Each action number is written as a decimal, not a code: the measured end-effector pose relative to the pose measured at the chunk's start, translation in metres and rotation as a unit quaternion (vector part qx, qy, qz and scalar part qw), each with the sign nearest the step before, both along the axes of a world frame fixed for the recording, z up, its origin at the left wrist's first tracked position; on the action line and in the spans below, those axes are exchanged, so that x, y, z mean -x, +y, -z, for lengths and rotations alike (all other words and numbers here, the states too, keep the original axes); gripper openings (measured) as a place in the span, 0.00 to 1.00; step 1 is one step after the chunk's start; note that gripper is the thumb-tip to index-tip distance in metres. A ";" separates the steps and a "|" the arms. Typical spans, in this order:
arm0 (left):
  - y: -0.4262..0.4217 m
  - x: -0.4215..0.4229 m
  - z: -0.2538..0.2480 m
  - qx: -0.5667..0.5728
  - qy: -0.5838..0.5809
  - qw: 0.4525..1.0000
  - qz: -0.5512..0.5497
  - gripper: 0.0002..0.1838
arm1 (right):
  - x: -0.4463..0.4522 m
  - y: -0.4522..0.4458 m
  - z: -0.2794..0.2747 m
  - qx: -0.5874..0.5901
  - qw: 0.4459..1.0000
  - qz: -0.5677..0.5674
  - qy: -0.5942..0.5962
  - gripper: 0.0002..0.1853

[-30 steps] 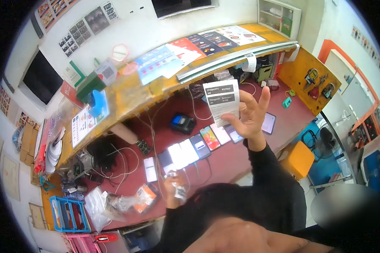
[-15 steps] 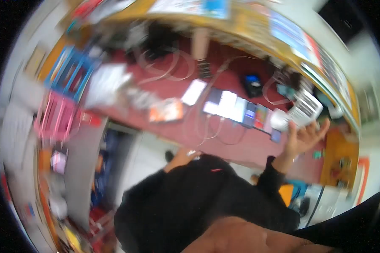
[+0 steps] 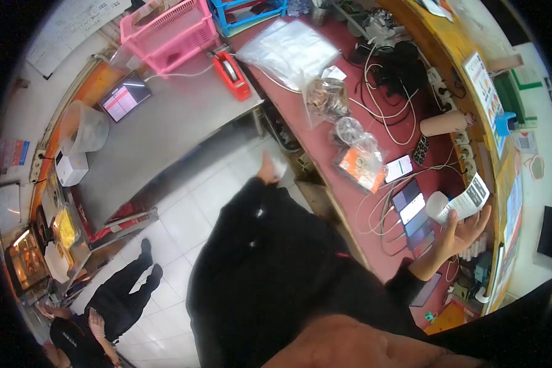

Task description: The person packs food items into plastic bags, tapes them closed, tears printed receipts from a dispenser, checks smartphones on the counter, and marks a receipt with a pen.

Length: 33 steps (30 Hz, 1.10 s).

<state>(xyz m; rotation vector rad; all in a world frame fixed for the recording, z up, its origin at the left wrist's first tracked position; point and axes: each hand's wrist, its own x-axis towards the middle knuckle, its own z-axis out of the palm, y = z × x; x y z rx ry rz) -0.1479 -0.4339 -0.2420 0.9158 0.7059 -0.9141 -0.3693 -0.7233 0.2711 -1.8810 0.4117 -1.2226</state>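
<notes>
My right hand (image 3: 463, 232) is raised over the right end of the red counter (image 3: 374, 228), thumb and fingers apart. Just beyond its fingertips is a printed white paper slip (image 3: 469, 199), and beside that a round white object (image 3: 437, 207). Whether the hand touches the slip, I cannot tell. Several phones (image 3: 413, 211) lie in a row left of this hand, and a lit phone (image 3: 399, 168) lies farther off. My left hand (image 3: 267, 169) hangs past the sleeve end, between the counter and the steel table, over the floor. Its fingers are smeared by motion, with a whitish blur beside them.
Clear plastic bags (image 3: 291, 52), an orange package (image 3: 360, 168), cables and a pink bottle (image 3: 444, 124) lie on the counter. A red tape dispenser (image 3: 232, 76), pink basket (image 3: 168, 34) and tablet (image 3: 124, 98) stand on the steel table (image 3: 165, 122). Another person (image 3: 113, 300) is at lower left.
The view has swung left, showing more of the steel table and bringing the other person into view. My right hand stays spread near the paper slip.
</notes>
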 end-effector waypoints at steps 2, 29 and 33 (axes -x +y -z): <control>-0.034 -0.066 -0.026 0.030 0.011 0.999 -0.040 0.64 | -0.026 0.018 0.005 0.015 1.000 0.000 0.025 0.39; 0.194 -0.017 -0.269 -0.198 -0.317 0.927 -0.004 0.33 | -0.484 0.218 0.268 -0.387 0.754 -0.371 0.379 0.11; 0.212 0.012 -0.253 -0.245 -0.297 0.923 0.006 0.35 | -0.529 0.232 0.302 -0.423 0.701 -0.331 0.469 0.11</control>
